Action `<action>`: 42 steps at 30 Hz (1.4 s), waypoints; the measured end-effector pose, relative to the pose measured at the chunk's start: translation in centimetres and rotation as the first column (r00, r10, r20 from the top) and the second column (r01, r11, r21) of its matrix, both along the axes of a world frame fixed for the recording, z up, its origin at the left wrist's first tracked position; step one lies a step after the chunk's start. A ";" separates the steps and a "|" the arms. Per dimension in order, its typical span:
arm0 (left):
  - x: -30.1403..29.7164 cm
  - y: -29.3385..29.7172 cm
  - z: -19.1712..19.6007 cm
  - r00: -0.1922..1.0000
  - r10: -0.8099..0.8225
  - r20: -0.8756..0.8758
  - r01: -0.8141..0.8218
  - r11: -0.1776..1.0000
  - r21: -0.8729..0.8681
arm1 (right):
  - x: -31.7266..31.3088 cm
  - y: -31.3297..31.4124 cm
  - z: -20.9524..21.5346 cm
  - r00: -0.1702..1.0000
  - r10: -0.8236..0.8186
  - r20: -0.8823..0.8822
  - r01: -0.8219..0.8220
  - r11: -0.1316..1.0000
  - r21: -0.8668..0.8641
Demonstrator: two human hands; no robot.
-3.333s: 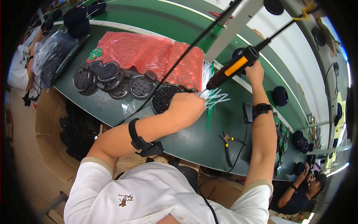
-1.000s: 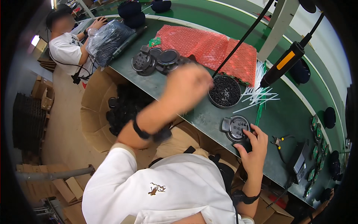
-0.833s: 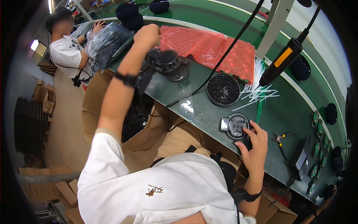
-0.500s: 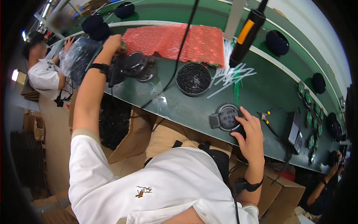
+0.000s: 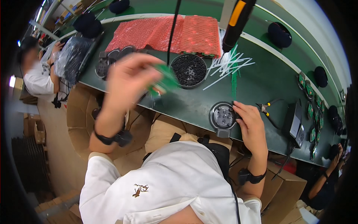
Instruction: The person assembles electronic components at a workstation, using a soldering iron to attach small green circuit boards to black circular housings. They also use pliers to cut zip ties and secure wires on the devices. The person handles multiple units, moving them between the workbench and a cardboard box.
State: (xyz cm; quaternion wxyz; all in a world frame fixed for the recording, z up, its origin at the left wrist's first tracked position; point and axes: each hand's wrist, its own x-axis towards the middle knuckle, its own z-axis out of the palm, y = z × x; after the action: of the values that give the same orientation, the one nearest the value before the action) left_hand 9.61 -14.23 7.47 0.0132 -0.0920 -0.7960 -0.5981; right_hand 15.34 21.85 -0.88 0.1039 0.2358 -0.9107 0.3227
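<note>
Just to the left of the round dish (image 5: 192, 87) of small black parts (image 5: 188, 69), I see the person's left hand (image 5: 130, 80), blurred, above the green table (image 5: 186, 106). Its thumb and fingers are clamped on a green circuit board (image 5: 165, 80), which is blurred too. Half a second ago this hand was much farther to the left of the dish, beside the black round units (image 5: 101, 68); now it has come back near the dish together with the board.

To the right of the dish and closer to the person, a black round housing (image 5: 225, 115) lies with its studded side up. The right hand (image 5: 253, 123) touches it at the right edge, with thumb and forefinger apart; whether they press on it, I cannot tell. The housing has turned: its square tab (image 5: 223, 133) pointed left before, and now it points to the person.

About writing: on the white shirt (image 5: 167, 168), nearer to the person than the dish, there is a brown embroidered emblem (image 5: 138, 189) with some letters. Far to the right of the dish, a black box (image 5: 292, 123) carries light markings, too small for me to read.
</note>
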 end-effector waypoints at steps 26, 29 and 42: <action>3.5 13.4 -8.5 0.891 -0.350 0.290 0.223 0.892 0.393 | 2.0 -3.2 0.2 0.852 0.059 0.520 0.425 0.502 -0.754; 4.1 13.1 -8.8 0.961 -0.273 0.037 0.268 0.957 0.110 | 1.7 -1.9 -1.2 0.882 0.020 0.471 0.383 0.552 -0.741; 4.8 11.7 -9.6 0.890 -0.381 -0.250 0.316 0.912 -0.263 | 0.7 -1.7 -0.6 0.821 -0.134 0.555 0.374 0.861 -0.345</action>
State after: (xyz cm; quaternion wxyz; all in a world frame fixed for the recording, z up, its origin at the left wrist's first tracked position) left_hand 14.37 -2.50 -2.16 0.0141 -0.3236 -0.8150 -0.4805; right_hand 16.08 20.15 -1.50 -0.0487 -0.0154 -0.8318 0.5528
